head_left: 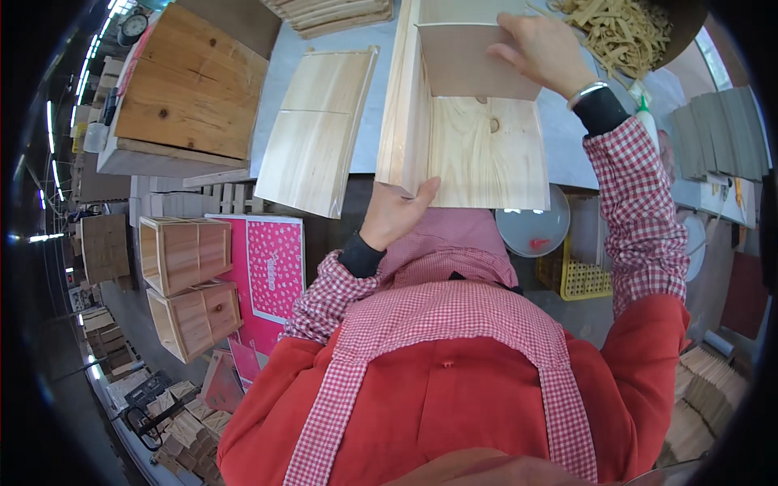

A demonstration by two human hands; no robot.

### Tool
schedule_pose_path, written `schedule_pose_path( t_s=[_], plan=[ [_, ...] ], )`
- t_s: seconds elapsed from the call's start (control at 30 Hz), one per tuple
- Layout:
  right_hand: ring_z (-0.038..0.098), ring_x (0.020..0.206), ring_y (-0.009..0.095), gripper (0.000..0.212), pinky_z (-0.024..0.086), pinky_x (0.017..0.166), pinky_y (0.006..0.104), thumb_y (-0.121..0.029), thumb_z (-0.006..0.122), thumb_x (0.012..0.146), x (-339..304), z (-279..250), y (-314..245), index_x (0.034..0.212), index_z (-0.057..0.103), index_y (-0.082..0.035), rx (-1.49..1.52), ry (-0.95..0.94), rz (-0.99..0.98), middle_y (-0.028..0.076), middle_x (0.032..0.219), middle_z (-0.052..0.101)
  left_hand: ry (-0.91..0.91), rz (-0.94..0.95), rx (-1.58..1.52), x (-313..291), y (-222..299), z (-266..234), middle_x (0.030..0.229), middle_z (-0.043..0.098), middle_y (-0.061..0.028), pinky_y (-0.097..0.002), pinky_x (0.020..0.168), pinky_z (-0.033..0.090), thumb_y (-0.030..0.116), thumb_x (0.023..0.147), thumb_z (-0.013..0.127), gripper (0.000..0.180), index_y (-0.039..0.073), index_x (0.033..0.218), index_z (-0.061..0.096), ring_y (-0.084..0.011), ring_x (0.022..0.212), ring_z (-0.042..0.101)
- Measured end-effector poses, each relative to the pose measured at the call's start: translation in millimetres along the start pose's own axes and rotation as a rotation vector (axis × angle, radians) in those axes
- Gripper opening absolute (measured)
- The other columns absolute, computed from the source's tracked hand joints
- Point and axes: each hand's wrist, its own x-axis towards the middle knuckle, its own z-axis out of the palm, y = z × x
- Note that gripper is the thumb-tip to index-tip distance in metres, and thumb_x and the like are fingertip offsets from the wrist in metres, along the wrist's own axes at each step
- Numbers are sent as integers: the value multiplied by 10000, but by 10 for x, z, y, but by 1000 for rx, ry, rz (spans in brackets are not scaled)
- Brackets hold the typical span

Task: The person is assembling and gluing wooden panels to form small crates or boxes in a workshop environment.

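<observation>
A pale wooden box (490,154) with an open near end stands at the table's front edge, straight before me. My left hand (399,213) is closed round the near corner of its left side, thumb upward against the board. Across the box stands a thin grey-beige divider panel (458,69). My right hand (549,55) grips this panel near its upper right, thumb on the near face and fingertips at the top edge. What the fingers do behind the panel is hidden. To the left of the box lies a grooved pale wooden panel (316,113), overhanging the front edge.
A brown-topped wooden crate (190,89) sits at the left. Far right are a heap of tan strips (620,36), a green-tipped bottle (645,117) and stacked grey boards (721,134). Below the table are a round grey lid-like thing (531,219) and a yellow crate (587,279).
</observation>
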Motion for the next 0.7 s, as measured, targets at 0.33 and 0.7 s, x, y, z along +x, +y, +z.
schedule_pose_path(
  t_s=[0.33, 0.7],
  plan=[
    [623, 713, 322, 292, 473, 603, 428, -366, 670, 808, 37, 148, 41, 855, 582, -92, 112, 81, -2, 111, 736, 632, -25, -79, -53, 68, 92, -38, 995, 648, -227, -343, 812, 498, 134, 811, 628, 353, -72, 1093, 574, -311, 926, 638],
    [624, 789, 321, 274, 470, 712, 427, -286, 700, 759, 26, 39, -137, 856, 556, -74, 162, 7, 1, 104, 822, 635, -483, -241, 319, 129, 191, -355, 1277, 536, -227, -372, 1008, 393, 283, 831, 663, 632, -13, 1342, 437, -306, 1191, 514]
  ],
)
